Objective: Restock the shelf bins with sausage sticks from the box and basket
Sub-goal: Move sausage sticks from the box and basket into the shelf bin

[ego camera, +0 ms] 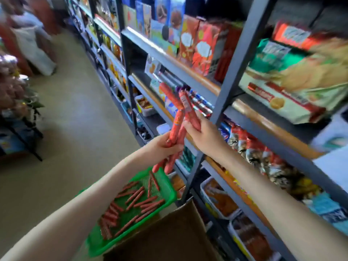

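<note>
Above the green basket (170,185), both hands curl round upright sausage sticks (176,127), the left hand (163,146) gripping a bundle, the right hand (205,136) nearer the shelf bins (204,193) lower down.

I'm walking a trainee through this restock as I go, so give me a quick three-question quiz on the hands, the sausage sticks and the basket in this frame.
1. True or false: the left hand grips several sausage sticks.
2. The basket holding loose sticks is: A green, B blue, C red.
3. Which reaches higher toward the shelf, the left hand or the right hand?
Key: 1 true; 2 A; 3 the right hand.
</note>
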Tool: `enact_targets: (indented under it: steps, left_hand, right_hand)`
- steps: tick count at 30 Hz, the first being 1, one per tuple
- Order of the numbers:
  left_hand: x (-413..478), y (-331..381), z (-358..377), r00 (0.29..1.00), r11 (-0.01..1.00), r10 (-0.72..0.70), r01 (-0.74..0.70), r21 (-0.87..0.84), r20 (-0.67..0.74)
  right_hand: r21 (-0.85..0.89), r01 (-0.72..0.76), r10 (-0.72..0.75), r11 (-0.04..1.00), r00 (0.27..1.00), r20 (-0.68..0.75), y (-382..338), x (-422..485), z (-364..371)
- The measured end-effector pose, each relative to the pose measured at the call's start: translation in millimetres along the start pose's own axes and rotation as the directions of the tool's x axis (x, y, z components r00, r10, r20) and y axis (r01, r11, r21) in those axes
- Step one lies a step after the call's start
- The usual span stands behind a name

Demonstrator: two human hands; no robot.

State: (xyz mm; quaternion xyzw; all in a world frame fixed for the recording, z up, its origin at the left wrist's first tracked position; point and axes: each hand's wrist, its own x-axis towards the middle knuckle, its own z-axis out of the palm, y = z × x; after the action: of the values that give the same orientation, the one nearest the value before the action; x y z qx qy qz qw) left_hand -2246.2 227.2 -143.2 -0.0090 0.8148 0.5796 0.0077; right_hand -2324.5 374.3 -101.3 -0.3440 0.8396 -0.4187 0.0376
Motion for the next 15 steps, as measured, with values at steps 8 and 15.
enact_targets:
  steps: [8,15]
  left_hand:
    - [56,115,42,0.935,0.923,0.34,-0.311,0.226,-0.101]
    - [89,182,110,0.771,0.702,0.637,-0.578,0.417,-0.004]
  right_hand:
    - [-0.463,-0.06,-0.131,0.884,0.92,-0.369,-8,-93,-173]
    - [-0.617,-0.406,0.069,0.674,0.866,-0.495,39,-150,-263]
